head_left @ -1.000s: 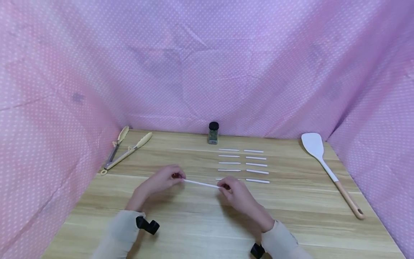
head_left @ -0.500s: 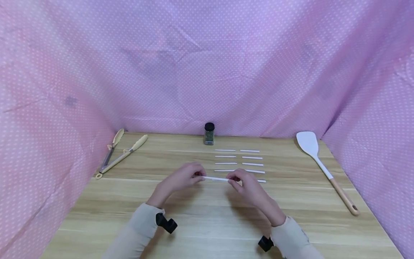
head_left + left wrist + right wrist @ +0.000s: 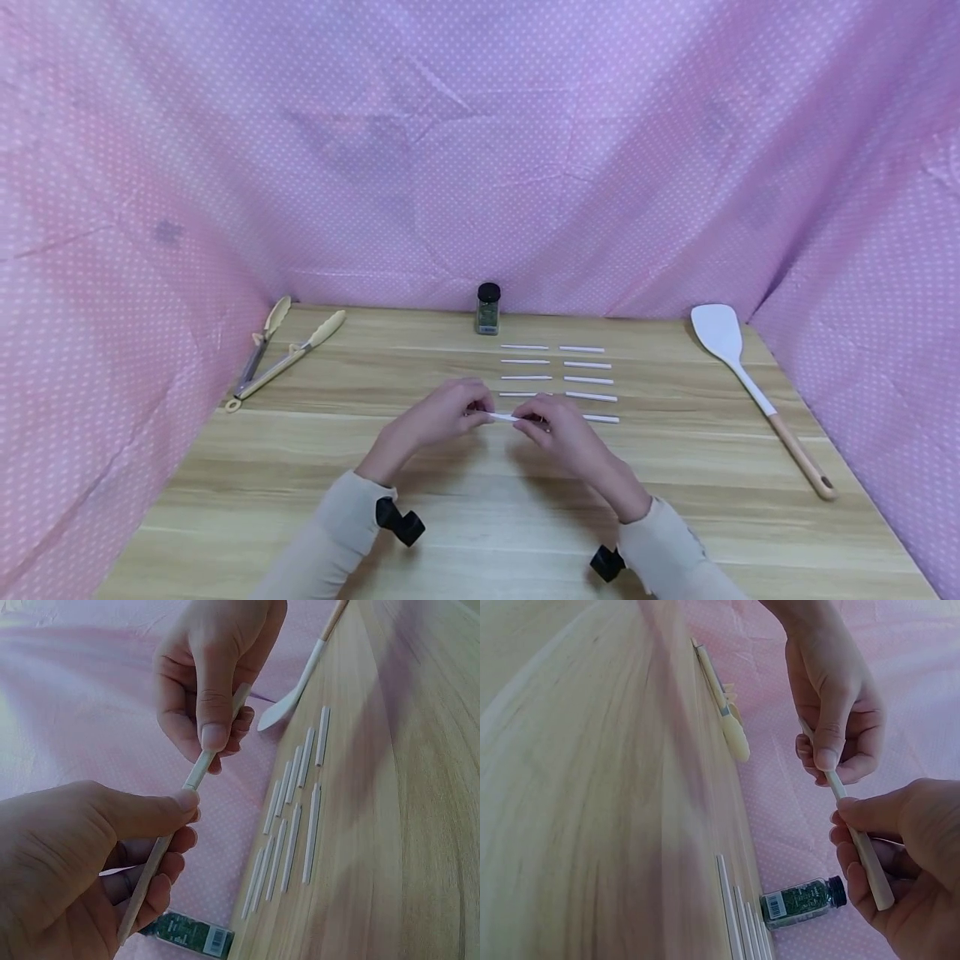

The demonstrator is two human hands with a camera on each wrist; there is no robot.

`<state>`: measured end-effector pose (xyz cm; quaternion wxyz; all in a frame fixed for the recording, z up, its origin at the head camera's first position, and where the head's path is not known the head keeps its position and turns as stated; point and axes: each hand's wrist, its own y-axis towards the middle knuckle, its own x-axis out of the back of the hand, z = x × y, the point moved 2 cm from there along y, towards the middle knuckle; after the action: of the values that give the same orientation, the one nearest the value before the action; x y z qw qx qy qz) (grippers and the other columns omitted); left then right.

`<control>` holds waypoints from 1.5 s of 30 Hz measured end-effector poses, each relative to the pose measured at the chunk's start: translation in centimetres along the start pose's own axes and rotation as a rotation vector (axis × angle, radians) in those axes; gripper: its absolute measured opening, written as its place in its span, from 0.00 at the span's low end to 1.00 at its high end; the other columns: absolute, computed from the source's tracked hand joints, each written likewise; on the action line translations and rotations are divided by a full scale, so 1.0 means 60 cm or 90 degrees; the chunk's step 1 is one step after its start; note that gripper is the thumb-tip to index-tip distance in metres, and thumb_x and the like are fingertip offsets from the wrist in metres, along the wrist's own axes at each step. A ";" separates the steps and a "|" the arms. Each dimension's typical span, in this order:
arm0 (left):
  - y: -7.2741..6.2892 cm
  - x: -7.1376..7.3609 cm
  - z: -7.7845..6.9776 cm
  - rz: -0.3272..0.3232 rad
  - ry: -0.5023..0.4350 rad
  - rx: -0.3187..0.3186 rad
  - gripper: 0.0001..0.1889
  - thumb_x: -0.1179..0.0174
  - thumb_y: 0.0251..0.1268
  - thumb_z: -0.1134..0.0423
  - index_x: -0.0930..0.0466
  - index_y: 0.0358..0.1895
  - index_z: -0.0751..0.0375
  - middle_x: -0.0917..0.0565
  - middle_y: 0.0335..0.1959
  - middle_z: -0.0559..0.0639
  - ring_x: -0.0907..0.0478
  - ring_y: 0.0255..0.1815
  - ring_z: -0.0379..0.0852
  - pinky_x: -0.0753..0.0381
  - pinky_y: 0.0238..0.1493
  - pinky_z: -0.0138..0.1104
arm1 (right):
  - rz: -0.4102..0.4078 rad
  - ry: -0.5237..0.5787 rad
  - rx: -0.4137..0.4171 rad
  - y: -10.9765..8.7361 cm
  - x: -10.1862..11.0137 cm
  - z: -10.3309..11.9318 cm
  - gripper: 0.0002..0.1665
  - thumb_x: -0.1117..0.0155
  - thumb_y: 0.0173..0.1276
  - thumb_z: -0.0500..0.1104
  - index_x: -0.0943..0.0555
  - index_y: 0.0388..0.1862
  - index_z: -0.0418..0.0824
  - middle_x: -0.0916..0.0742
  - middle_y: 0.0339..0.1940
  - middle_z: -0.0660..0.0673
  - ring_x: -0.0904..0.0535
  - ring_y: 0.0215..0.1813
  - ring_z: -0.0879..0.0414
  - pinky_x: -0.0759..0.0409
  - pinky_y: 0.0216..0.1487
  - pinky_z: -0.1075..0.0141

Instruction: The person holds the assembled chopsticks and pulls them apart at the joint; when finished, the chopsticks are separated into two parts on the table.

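Both hands pinch one slim pale stick (image 3: 196, 777), tapered like a chopstick, with a seam across it between the two thumbs. My left hand (image 3: 450, 410) grips the thinner part. On the thicker part, the fingers of my right hand (image 3: 558, 425) curl with the thumb on top. The stick shows only briefly between the hands in the head view; its ends show in the wrist views. Behind the hands lie two columns of white sticks, thinner sticks (image 3: 526, 377) on the left and thicker sticks (image 3: 588, 380) on the right. My right hand partly covers the nearest row.
A spice jar (image 3: 487, 310) with a black lid stands at the table's back edge. Spread tongs (image 3: 288, 358) lie at the left, and a white spatula (image 3: 738, 367) with a wooden handle lies at the right. Pink dotted cloth (image 3: 420, 167) surrounds the wooden table (image 3: 480, 517).
My left hand has moved right toward my right hand, so less of the stick shows between them. Both hands keep their grip. The tabletop things shift slightly with the head camera.
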<state>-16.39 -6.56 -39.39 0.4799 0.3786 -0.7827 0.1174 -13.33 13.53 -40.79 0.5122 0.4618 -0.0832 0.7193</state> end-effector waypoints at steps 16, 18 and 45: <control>0.005 -0.001 -0.001 -0.014 -0.045 -0.014 0.03 0.38 0.64 0.63 0.20 0.32 0.51 0.23 0.31 0.38 0.30 0.30 0.35 0.28 0.34 0.28 | 0.025 0.017 0.018 0.002 0.015 -0.002 0.04 0.38 0.67 0.42 0.20 0.34 0.43 0.19 0.30 0.54 0.30 0.31 0.65 0.28 0.32 0.72; 0.004 -0.002 0.000 -0.022 -0.055 -0.021 0.03 0.38 0.64 0.63 0.20 0.32 0.52 0.23 0.30 0.39 0.30 0.30 0.35 0.28 0.34 0.28 | 0.018 0.017 0.034 0.001 0.014 -0.001 0.03 0.37 0.67 0.41 0.20 0.34 0.42 0.20 0.30 0.54 0.30 0.30 0.65 0.28 0.31 0.72; 0.007 -0.005 0.014 -0.065 -0.102 -0.017 0.05 0.38 0.63 0.65 0.23 0.30 0.53 0.25 0.27 0.40 0.30 0.28 0.35 0.28 0.30 0.27 | -0.014 0.016 0.056 -0.002 0.020 -0.005 0.03 0.40 0.68 0.36 0.24 0.34 0.42 0.22 0.31 0.54 0.31 0.33 0.64 0.28 0.32 0.72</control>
<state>-17.16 -6.62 -39.99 0.4263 0.4196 -0.7997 0.0519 -13.49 14.56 -40.07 0.5005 0.4756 -0.0398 0.7223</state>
